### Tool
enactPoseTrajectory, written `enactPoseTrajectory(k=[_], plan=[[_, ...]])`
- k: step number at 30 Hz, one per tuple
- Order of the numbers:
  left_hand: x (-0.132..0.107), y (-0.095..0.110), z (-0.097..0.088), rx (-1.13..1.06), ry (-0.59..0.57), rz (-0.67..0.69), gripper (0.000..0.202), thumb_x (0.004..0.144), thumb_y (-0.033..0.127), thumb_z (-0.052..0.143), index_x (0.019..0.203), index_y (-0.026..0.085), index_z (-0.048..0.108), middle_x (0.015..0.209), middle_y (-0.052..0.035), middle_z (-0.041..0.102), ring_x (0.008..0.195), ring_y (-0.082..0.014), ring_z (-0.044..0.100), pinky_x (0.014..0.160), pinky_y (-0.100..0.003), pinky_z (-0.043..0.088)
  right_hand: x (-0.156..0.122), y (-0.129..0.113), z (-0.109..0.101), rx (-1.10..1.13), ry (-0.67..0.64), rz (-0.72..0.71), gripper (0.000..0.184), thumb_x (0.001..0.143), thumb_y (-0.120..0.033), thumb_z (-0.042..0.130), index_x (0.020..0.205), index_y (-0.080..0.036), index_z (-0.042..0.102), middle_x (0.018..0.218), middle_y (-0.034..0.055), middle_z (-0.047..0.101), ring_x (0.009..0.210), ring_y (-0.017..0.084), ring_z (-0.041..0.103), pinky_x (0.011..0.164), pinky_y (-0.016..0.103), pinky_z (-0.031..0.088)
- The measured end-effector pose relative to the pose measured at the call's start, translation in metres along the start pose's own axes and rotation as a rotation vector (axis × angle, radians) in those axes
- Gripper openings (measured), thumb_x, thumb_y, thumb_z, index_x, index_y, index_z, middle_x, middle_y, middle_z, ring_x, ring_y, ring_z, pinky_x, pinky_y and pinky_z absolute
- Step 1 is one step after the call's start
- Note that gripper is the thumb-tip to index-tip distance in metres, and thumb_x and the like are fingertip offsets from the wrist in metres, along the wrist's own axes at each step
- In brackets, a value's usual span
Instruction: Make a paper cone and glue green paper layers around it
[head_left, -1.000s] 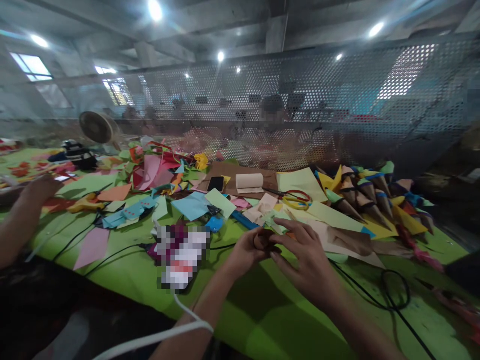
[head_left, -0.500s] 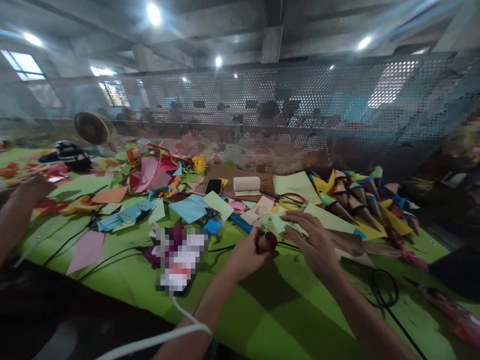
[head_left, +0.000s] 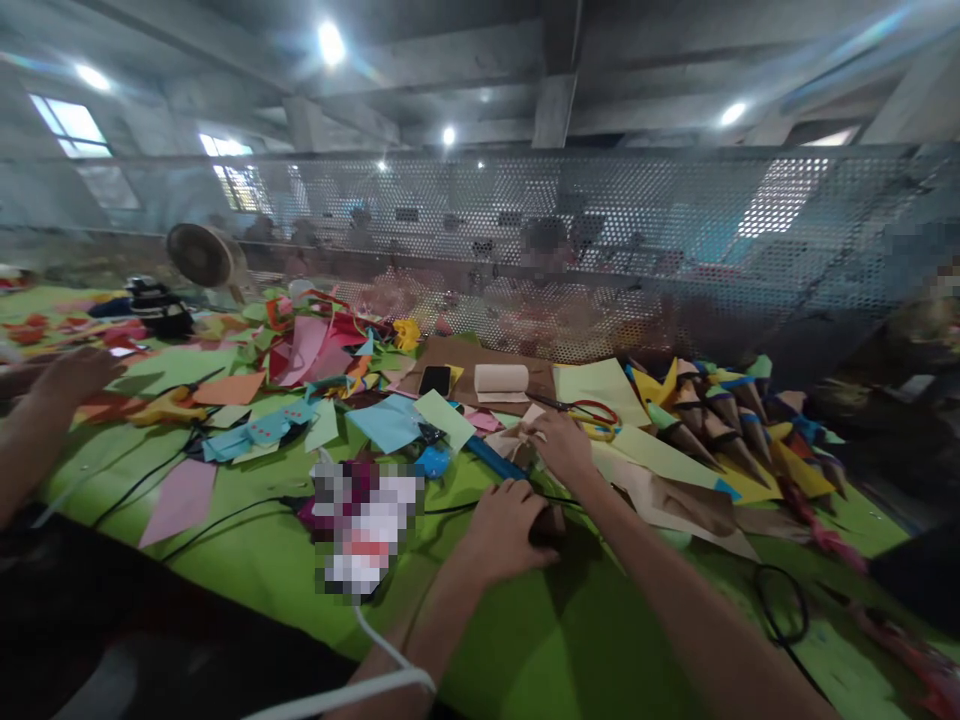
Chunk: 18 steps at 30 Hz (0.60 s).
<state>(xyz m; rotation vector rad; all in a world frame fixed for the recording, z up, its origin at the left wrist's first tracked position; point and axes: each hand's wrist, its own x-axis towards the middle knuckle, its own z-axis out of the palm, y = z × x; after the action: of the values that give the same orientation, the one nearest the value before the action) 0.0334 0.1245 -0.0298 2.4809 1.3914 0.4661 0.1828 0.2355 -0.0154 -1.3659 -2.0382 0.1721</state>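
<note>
On a desk (head_left: 570, 640) covered in bright green sheeting, the person's left hand (head_left: 501, 530) lay near the middle. Its fingers were curled closed around a small dark brown rolled paper piece (head_left: 550, 522), which rested on the desk under the fingertips.

The right hand (head_left: 562, 445) reached farther away, its fingers bent down onto some pale beige paper scraps (head_left: 517, 437). Whether it gripped them could not be told.

Just left of the scraps lay a blue stick-shaped tool (head_left: 495, 461). Beyond the right hand were red-and-yellow-handled scissors (head_left: 594, 411), a cream paper roll (head_left: 501, 378) and a black phone (head_left: 434, 380). A pile of brown paper cones with coloured trim (head_left: 720, 412) lay far right.

Another person's hand (head_left: 73, 374) rested at the far left among the coloured paper offcuts (head_left: 315, 350). A grey perforated metal screen (head_left: 525, 230) stood behind the desk.
</note>
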Motion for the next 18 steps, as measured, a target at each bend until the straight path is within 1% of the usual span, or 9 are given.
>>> enactPoseTrajectory(k=[3, 5, 7, 9, 11, 12, 15, 17, 18], plan=[[0.000, 0.001, -0.001, -0.058, 0.019, -0.006, 0.062, 0.066, 0.067, 0.072, 0.106, 0.020, 0.065, 0.108, -0.0099, 0.062, 0.104, -0.0319, 0.056, 0.092, -0.046, 0.042, 0.006, 0.000, -0.006, 0.109, 0.037, 0.075, 0.011, 0.078, -0.021, 0.060, 0.074, -0.022, 0.070, 0.094, 0.0082, 0.072, 0.097, 0.027, 0.059, 0.087, 0.039, 0.040], [0.000, 0.001, -0.004, -0.154, 0.077, -0.043, 0.065, 0.072, 0.071, 0.063, 0.111, 0.019, 0.063, 0.110, -0.0118, 0.063, 0.106, -0.0331, 0.056, 0.094, -0.047, 0.041, 0.006, 0.001, -0.013, 0.216, 0.046, 0.137, 0.009, 0.076, -0.027, 0.061, 0.072, -0.021, 0.068, 0.082, 0.0070, 0.070, 0.085, 0.025, 0.060, 0.078, 0.036, 0.042], [0.001, 0.000, -0.007, -0.316, 0.180, -0.121, 0.062, 0.082, 0.067, 0.053, 0.119, 0.018, 0.058, 0.115, -0.0144, 0.063, 0.110, -0.0327, 0.056, 0.095, -0.046, 0.041, 0.002, -0.001, -0.022, 0.349, 0.034, 0.200, 0.013, 0.074, -0.033, 0.062, 0.069, -0.021, 0.065, 0.070, 0.0039, 0.067, 0.071, 0.022, 0.058, 0.067, 0.033, 0.042], [0.003, -0.002, -0.009, -0.523, 0.324, -0.202, 0.055, 0.089, 0.059, 0.050, 0.123, 0.016, 0.054, 0.119, -0.0158, 0.062, 0.113, -0.0305, 0.056, 0.097, -0.044, 0.041, -0.008, -0.007, -0.029, 0.500, 0.008, 0.251, 0.019, 0.072, -0.039, 0.062, 0.067, -0.021, 0.062, 0.062, 0.0007, 0.062, 0.062, 0.019, 0.054, 0.061, 0.031, 0.040], [0.006, -0.006, -0.007, -0.741, 0.451, -0.252, 0.051, 0.089, 0.053, 0.054, 0.124, 0.016, 0.054, 0.122, -0.0151, 0.062, 0.115, -0.0278, 0.056, 0.100, -0.042, 0.041, -0.021, -0.017, -0.037, 0.656, -0.026, 0.288, 0.022, 0.070, -0.042, 0.063, 0.067, -0.021, 0.060, 0.060, -0.0010, 0.059, 0.059, 0.017, 0.053, 0.059, 0.029, 0.040], [0.008, -0.008, -0.006, -0.859, 0.492, -0.267, 0.051, 0.088, 0.051, 0.057, 0.125, 0.017, 0.053, 0.123, -0.0145, 0.062, 0.115, -0.0265, 0.056, 0.100, -0.041, 0.041, -0.029, -0.022, -0.040, 0.730, -0.043, 0.304, 0.022, 0.070, -0.042, 0.064, 0.067, -0.021, 0.058, 0.061, -0.0015, 0.058, 0.059, 0.016, 0.052, 0.059, 0.029, 0.041], [0.013, -0.013, -0.001, -1.243, 0.566, -0.308, 0.059, 0.080, 0.048, 0.070, 0.128, 0.019, 0.052, 0.123, -0.0130, 0.064, 0.112, -0.0240, 0.060, 0.098, -0.038, 0.045, -0.050, -0.038, -0.050, 0.919, -0.085, 0.353, 0.022, 0.070, -0.040, 0.066, 0.068, -0.021, 0.054, 0.063, -0.0024, 0.055, 0.058, 0.015, 0.050, 0.059, 0.027, 0.041], [0.015, -0.015, 0.000, -1.458, 0.606, -0.341, 0.062, 0.074, 0.046, 0.077, 0.126, 0.020, 0.056, 0.122, -0.0117, 0.066, 0.111, -0.0233, 0.062, 0.097, -0.036, 0.047, -0.060, -0.045, -0.055, 1.016, -0.099, 0.380, 0.022, 0.071, -0.038, 0.067, 0.069, -0.021, 0.052, 0.064, -0.0026, 0.053, 0.059, 0.014, 0.049, 0.059, 0.027, 0.040], [0.016, -0.015, 0.000, -1.532, 0.616, -0.360, 0.061, 0.071, 0.045, 0.079, 0.123, 0.020, 0.059, 0.121, -0.0107, 0.067, 0.111, -0.0230, 0.063, 0.097, -0.035, 0.047, -0.063, -0.046, -0.056, 1.056, -0.104, 0.389, 0.022, 0.071, -0.037, 0.067, 0.068, -0.021, 0.052, 0.064, -0.0027, 0.052, 0.059, 0.014, 0.049, 0.059, 0.026, 0.040]])
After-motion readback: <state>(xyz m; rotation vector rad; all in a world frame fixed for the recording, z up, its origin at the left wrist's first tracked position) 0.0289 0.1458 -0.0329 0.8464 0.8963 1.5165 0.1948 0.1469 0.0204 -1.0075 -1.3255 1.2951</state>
